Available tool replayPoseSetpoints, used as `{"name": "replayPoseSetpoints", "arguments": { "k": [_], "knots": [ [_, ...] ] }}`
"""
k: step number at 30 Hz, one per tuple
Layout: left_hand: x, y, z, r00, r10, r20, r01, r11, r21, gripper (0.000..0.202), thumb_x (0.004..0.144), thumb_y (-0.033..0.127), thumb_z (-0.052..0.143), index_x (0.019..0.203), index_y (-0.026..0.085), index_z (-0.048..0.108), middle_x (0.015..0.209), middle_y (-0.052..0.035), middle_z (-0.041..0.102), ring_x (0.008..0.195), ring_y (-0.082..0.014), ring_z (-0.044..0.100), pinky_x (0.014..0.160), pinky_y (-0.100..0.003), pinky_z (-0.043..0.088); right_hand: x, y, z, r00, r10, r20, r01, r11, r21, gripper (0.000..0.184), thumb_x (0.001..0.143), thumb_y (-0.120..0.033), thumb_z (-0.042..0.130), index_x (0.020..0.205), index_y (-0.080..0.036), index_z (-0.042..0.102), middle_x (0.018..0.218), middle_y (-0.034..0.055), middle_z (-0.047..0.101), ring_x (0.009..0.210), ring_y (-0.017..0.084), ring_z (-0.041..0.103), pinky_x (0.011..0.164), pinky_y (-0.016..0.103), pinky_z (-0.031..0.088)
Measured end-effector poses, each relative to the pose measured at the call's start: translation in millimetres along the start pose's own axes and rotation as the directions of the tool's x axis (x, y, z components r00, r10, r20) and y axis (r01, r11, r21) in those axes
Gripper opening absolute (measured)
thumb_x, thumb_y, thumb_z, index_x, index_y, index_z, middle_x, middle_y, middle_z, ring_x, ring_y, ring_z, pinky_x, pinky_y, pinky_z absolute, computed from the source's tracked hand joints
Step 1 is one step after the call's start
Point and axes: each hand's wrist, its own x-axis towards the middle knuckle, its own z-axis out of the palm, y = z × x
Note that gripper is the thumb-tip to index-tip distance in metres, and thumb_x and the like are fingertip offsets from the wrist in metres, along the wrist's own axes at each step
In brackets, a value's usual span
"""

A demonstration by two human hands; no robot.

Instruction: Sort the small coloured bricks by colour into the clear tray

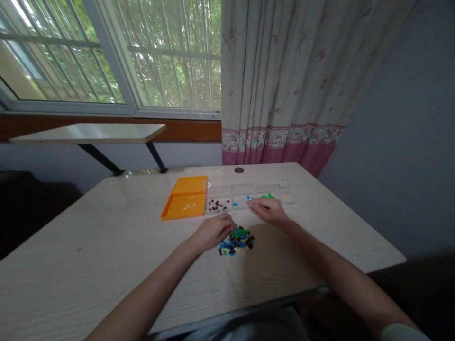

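Note:
A loose pile of small building blocks [237,240], mixed blue, green, dark brown and pale yellow, lies on the table. My left hand [213,232] rests at the pile's upper left edge with its fingers curled together; what they hold, if anything, is hidden. My right hand [270,211] reaches over the front of the clear compartment tray [219,189], thumb and forefinger pinched on a tiny yellow block [250,203]. Below its fingertips is the compartment with blue blocks [235,204]. Green blocks [268,195] lie in the compartment beyond the hand, partly covered by it.
Dark brown blocks [217,205] fill the left front compartment, yellow blocks [285,196] the right one. An orange two-part tray [174,210] with several white blocks [190,204] adjoins on the left. A raised shelf [106,132] stands at the table's back left, by the window.

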Motion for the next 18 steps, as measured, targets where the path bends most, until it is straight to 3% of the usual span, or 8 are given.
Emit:
{"name": "replayPoseSetpoints", "arguments": {
  "k": [3,7,10,13,18],
  "knots": [
    [0,1,-0.8,1.000,-0.007,0.016,0.007,1.000,0.019,0.022,0.086,0.022,0.039,0.094,0.021,0.060,0.092,-0.0029,0.056,0.086,-0.0139,0.055,0.076,-0.021,0.042,6,24,-32,0.983,0.064,0.173,-0.013,0.959,-0.283,0.026,0.083,-0.035,0.047,0.092,-0.024,0.068,0.087,0.0035,0.069,0.072,0.014,0.061,0.065,0.022,0.043],
    [-1,3,-1.7,1.000,-0.013,0.023,0.012,0.999,0.036,0.022,0.087,0.025,0.039,0.092,0.021,0.060,0.091,-0.0025,0.056,0.084,-0.0134,0.055,0.075,-0.021,0.042,6,65,-75,0.918,0.363,0.158,-0.208,0.783,-0.586,0.026,0.081,-0.037,0.048,0.089,-0.023,0.068,0.075,0.0051,0.069,0.065,0.016,0.061,0.057,0.023,0.039],
    [-1,4,-2.4,1.000,0.008,0.019,-0.009,0.999,0.043,0.021,0.086,0.025,0.040,0.092,0.021,0.060,0.091,-0.0024,0.056,0.084,-0.0134,0.055,0.074,-0.021,0.042,2,88,-91,0.856,0.491,0.163,-0.286,0.712,-0.642,0.025,0.079,-0.035,0.050,0.087,-0.021,0.069,0.076,0.0061,0.069,0.068,0.017,0.061,0.058,0.023,0.038],
    [-1,5,-2.8,1.000,0.024,0.015,-0.025,0.998,0.055,0.020,0.086,0.025,0.040,0.090,0.020,0.059,0.090,-0.0027,0.056,0.083,-0.0135,0.055,0.073,-0.021,0.042,-2,97,-93,0.812,0.558,0.169,-0.341,0.690,-0.639,0.025,0.078,-0.033,0.051,0.087,-0.019,0.070,0.080,0.0079,0.069,0.071,0.017,0.062,0.060,0.022,0.038],
    [0,7,-3.5,1.000,0.020,-0.013,-0.020,0.999,0.034,0.020,0.086,0.023,0.039,0.087,0.019,0.058,0.089,-0.0035,0.056,0.080,-0.0136,0.055,0.072,-0.022,0.043,-1,93,-92,0.819,0.554,0.149,-0.357,0.696,-0.624,0.027,0.078,-0.034,0.050,0.087,-0.017,0.070,0.077,0.0091,0.069,0.068,0.018,0.061,0.059,0.023,0.037]
  ]
}}
